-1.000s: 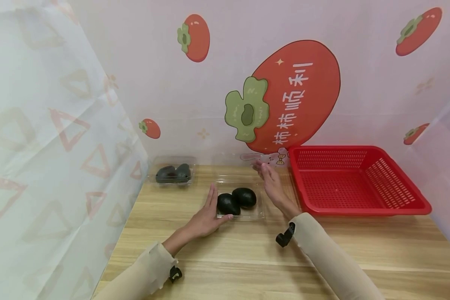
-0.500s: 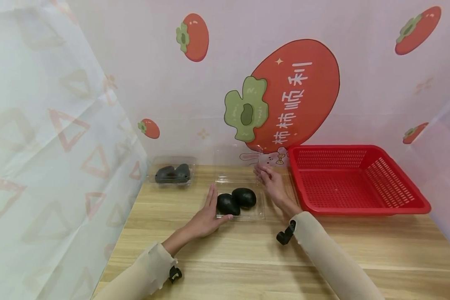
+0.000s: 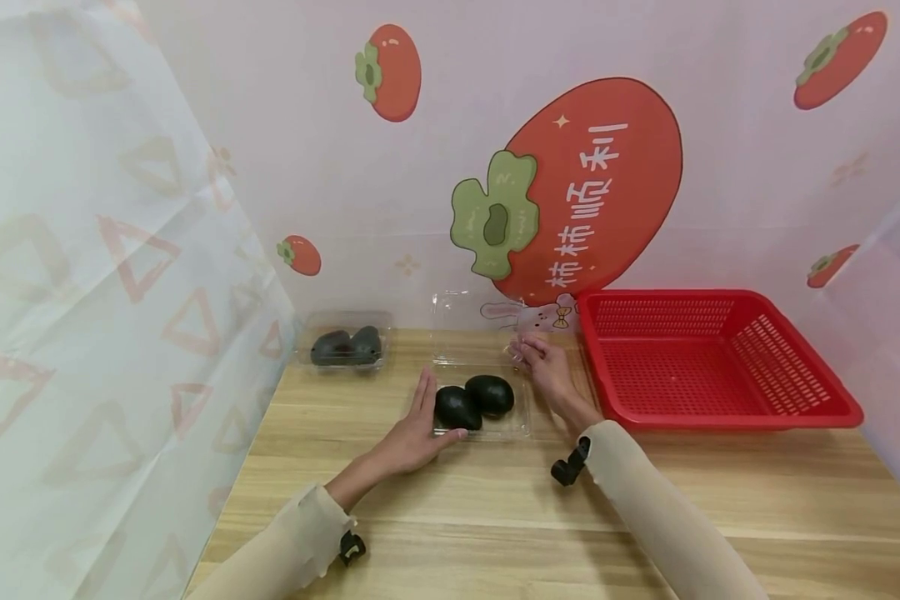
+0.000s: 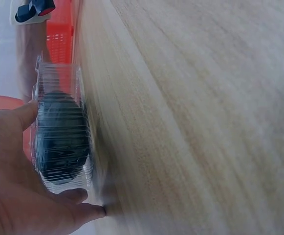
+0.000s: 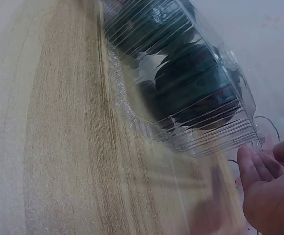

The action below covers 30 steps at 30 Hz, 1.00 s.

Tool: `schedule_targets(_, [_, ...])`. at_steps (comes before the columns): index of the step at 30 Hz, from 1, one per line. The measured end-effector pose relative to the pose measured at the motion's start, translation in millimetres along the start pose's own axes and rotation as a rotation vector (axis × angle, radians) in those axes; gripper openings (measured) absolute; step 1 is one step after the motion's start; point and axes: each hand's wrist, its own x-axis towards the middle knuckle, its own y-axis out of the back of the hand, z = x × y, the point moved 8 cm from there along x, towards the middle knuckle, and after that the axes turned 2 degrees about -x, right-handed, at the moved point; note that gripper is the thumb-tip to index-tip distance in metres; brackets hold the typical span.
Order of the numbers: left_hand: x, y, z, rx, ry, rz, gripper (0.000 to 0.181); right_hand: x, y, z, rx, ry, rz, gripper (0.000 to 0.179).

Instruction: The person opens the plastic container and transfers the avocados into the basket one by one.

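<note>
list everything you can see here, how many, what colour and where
open box: 1, clear plastic, table centre
raised lid: 1, clear, at the open box's far side
dark fruit: 2, blackish-green, in the open box
second box: 1, clear plastic, far left of table
other fruit: 2, dark, inside the second box
basket: 1, red, right side
table: 1, light wood, underneath
backdrop: 1, pale, behind; printed persimmons, 5, red-orange, and rabbit, 1, pinkish
side sheet: 1, whitish with reddish triangles, left
wrist devices: 2, black, one per wrist
sleeves: 2, beige, lower edge
left hand: 1, bare, against the open box
right hand: 1, bare, at the lid's right edge
</note>
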Motion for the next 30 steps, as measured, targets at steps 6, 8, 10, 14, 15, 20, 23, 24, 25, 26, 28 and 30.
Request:
schedule_targets(6, [-1.1,-0.6,1.2,0.009,0.001,0.003,0.111,1.3,1.3,5.1,0.018,-0.027,0.062,0.037])
schedule_targets(8, [-1.5,-0.6,1.5,0.007,0.003,0.005,0.111,1.5,1.7,6.9,0.027,-0.035,0.079,0.035])
schedule_targets(10, [-1.5,-0.5,2.1,0.001,0.004,0.007,0.111,1.9,2.4,9.0,0.039,-0.045,0.093,0.034])
schedule_targets(14, [-1.7,-1.5,3.0,-0.009,0.005,0.011,0.111,2.6,3.1,12.2,0.035,-0.057,0.101,0.032])
schedule_targets(15, [-1.7,-1.9,3.0,-0.011,0.006,0.012,0.111,2.7,3.1,12.9,0.034,-0.058,0.102,0.032])
schedule_targets(20, [-2.2,-5.0,1.9,-0.013,0.012,0.017,0.112,1.8,3.5,14.4,0.053,-0.059,0.101,0.032])
schedule_targets(23, [-2.9,-5.8,1.6,-0.016,0.015,0.021,0.111,0.8,4.0,14.3,0.047,-0.06,0.098,0.034])
schedule_targets(24, [-3.0,-6.0,1.5,-0.016,0.017,0.02,0.111,0.6,4.3,14.5,0.041,-0.062,0.098,0.034])
schedule_targets(25, [-3.3,-6.1,1.4,-0.014,0.018,0.021,0.111,0.4,4.5,14.7,0.035,-0.064,0.097,0.035])
schedule_targets(26, [-3.5,-6.2,1.4,-0.013,0.018,0.021,0.111,0.1,4.7,15.0,0.027,-0.068,0.095,0.035])
schedule_targets(28, [-3.8,-6.4,1.3,-0.012,0.02,0.02,0.11,-0.2,5.3,15.9,0.009,-0.076,0.088,0.034])
schedule_targets(30, [-4.2,-6.6,1.3,-0.012,0.022,0.018,0.11,-0.4,5.9,16.7,-0.009,-0.083,0.085,0.034])
